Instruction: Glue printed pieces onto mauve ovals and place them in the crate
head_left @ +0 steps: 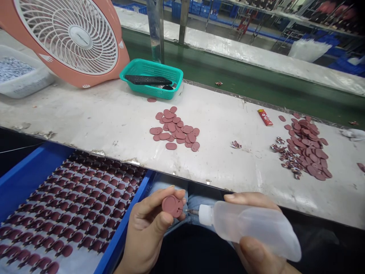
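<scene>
Between the thumb and fingers of my left hand (pixel 149 224) is a dull red oval disc (pixel 170 206) with small holes near its right edge. My right hand (pixel 256 247) grips a translucent white squeeze bottle (pixel 253 224), lying nearly level. Its thin metal nozzle tip points left and is at, or very near, the holes in the disc; I cannot tell if it touches. Beyond my hands, a loose pile of similar red discs (pixel 178 131) lies on the white worktable (pixel 216 152). To the right is a larger disc pile (pixel 309 146), with small shiny parts (pixel 292 161) beside it.
At lower left, a blue tray (pixel 119 232) holds rows of dark red pieces. A pink fan (pixel 82 42), a white tub (pixel 25 82) and a green basket (pixel 154 89) stand at the back left. A red wrapped packet (pixel 265 117) lies right of centre.
</scene>
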A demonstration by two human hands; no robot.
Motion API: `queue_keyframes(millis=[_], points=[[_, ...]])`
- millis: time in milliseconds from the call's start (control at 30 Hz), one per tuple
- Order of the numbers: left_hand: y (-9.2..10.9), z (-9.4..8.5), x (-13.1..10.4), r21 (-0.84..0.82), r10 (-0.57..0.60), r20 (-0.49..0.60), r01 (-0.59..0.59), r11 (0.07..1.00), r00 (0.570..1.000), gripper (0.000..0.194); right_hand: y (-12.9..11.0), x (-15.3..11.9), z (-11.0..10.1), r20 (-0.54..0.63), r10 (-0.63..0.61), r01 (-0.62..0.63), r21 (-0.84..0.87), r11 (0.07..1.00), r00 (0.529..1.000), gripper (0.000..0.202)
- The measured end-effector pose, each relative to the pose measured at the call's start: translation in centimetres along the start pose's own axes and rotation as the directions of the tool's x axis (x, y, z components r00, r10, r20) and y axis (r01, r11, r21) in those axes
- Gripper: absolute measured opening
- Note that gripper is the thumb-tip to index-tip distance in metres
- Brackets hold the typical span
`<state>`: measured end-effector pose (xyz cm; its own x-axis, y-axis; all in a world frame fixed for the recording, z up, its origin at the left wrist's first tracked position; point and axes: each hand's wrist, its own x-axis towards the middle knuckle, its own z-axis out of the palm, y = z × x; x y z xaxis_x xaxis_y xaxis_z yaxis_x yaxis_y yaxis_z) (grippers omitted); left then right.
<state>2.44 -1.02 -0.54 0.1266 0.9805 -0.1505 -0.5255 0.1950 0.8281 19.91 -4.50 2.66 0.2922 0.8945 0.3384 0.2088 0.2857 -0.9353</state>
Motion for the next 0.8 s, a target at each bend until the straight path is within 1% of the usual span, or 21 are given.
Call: queue_keyframes(millis=[167, 300, 433, 600, 800], points=[[-0.1, -0.09, 0.04, 0.001, 0.0, -0.006, 0.0, 1.0, 1.0, 0.024, -0.16, 0.08, 0.06, -0.031, 0.047, -0.047, 0.026, 0.999, 0.998, 0.03], [0.0, -0.09, 0.13, -0.003, 0.004, -0.011, -0.004, 1.0, 1.0, 0.024, 0.01, 0.29, -0.03, -0.008, -0.004, 0.005, 0.032, 0.999, 1.0, 0.032], [0.2, 0.07, 0.09, -0.01, 0.008, -0.009, -0.008, 1.0, 1.0, 0.024, 0.5, 0.58, -0.08, -0.043, -0.055, 0.057, 0.052, 0.997, 0.998, 0.033], [0.24, 0.08, 0.0, -0.009, 0.007, 0.004, -0.007, 1.0, 1.0, 0.023, 0.82, 0.51, -0.08, 0.003, -0.021, 0.02, 0.081, 0.996, 1.0, 0.032], [-0.04, 0.01, 0.02, 0.0, 0.009, 0.014, -0.009, 1.0, 1.0, 0.024, 0.63, 0.37, -0.23, 0.003, 0.011, -0.012, 0.071, 0.997, 1.0, 0.03]])
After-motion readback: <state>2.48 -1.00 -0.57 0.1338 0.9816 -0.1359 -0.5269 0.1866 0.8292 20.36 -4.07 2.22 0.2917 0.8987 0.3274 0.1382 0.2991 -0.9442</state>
